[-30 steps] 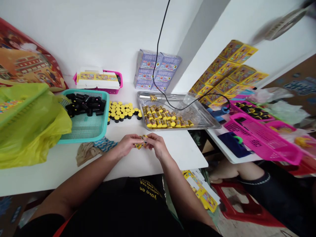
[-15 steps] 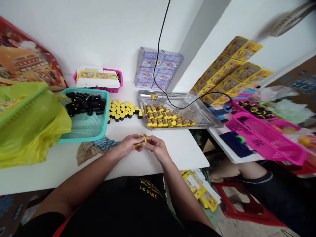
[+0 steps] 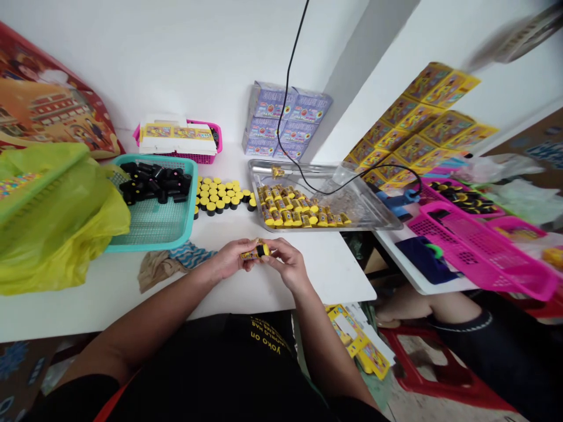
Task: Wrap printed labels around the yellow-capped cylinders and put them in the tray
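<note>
Both of my hands meet over the white table (image 3: 308, 269) and pinch one small black cylinder wrapped in a yellow label (image 3: 254, 252). My left hand (image 3: 229, 258) grips its left end, my right hand (image 3: 285, 261) its right end, where the black end shows. Behind them a metal tray (image 3: 373, 214) holds rows of labelled yellow cylinders (image 3: 294, 214). Yellow-capped black cylinders (image 3: 220, 196) stand in a cluster on the table, and plain black ones (image 3: 153, 183) lie in a teal basket (image 3: 152, 225).
A yellow-green plastic bag (image 3: 53, 217) over a basket fills the left. A cloth (image 3: 173, 264) lies by my left wrist. Purple boxes (image 3: 284, 120), a pink basket (image 3: 206, 143) and a black cable (image 3: 292, 76) are at the back. Pink baskets (image 3: 475, 246), yellow boxes (image 3: 422, 129) and another person's leg (image 3: 440, 313) are right.
The label now sits rolled round the cylinder and its black end shows between my fingers. My hands have stayed in about the same spot.
</note>
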`<state>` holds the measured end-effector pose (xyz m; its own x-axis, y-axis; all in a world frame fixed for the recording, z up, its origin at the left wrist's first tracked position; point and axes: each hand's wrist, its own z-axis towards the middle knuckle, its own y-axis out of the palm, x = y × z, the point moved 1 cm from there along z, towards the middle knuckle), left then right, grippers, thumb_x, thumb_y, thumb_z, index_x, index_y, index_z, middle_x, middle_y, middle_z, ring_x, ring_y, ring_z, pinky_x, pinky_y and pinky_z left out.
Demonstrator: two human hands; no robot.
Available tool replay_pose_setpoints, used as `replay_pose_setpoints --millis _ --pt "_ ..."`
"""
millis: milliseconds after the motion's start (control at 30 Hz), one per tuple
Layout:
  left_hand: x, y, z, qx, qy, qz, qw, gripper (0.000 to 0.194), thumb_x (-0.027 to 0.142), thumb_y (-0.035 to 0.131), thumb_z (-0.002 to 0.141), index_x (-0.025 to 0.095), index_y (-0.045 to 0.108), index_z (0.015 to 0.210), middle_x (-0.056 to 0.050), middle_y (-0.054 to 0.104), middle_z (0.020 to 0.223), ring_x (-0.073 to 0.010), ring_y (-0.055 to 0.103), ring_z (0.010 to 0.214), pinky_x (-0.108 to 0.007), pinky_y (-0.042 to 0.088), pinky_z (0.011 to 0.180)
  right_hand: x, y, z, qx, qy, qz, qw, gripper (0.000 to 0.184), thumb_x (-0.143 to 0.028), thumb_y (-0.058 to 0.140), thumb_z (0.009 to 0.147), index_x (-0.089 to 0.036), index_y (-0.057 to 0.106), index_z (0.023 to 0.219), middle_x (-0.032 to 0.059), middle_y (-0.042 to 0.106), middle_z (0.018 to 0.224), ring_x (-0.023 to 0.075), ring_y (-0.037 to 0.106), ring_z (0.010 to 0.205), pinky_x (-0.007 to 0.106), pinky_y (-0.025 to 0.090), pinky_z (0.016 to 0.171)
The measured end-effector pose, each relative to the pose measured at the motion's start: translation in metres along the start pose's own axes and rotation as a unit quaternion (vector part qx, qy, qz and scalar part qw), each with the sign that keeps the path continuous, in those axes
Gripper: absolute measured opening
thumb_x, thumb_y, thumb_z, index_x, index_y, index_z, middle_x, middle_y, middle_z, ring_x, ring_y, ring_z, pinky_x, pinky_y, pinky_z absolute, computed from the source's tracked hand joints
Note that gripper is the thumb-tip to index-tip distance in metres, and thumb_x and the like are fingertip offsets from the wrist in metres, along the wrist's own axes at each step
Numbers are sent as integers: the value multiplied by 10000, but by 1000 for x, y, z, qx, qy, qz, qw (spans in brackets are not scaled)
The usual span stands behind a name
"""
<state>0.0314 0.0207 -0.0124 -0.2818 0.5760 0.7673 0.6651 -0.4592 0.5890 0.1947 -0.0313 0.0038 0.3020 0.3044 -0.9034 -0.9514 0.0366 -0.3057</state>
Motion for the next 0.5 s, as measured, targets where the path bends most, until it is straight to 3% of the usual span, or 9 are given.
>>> replay_pose_setpoints --millis 167,367,500 --pt "-3 1 -1 26 18 -30 999 387 423 816 615 144 582 744 5 581 630 -81 514 482 -209 354 448 -4 19 -3 -17 -61 -124 990 389 -414 639 845 -216 633 1179 82 643 959 213 599 881 350 526 759" --pt "-3 -2 2 12 -31 -41 999 448 548 697 721 114 639 816 -50 639 666 -126 584 551 -246 426 548 0 23 -4 135 -77 -181 971 280 -384 688 811 -205 649 1023 40 595 827 165 579 697 280 512 578" --pt "-1 -1 2 32 -35 -88 995 327 438 705 759 118 640 771 -40 644 651 -117 584 559 -247 449 601 0 28 -7 147 -153 -272 939 303 -333 659 835 -225 628 1116 81 618 926 214 603 839 359 544 744"
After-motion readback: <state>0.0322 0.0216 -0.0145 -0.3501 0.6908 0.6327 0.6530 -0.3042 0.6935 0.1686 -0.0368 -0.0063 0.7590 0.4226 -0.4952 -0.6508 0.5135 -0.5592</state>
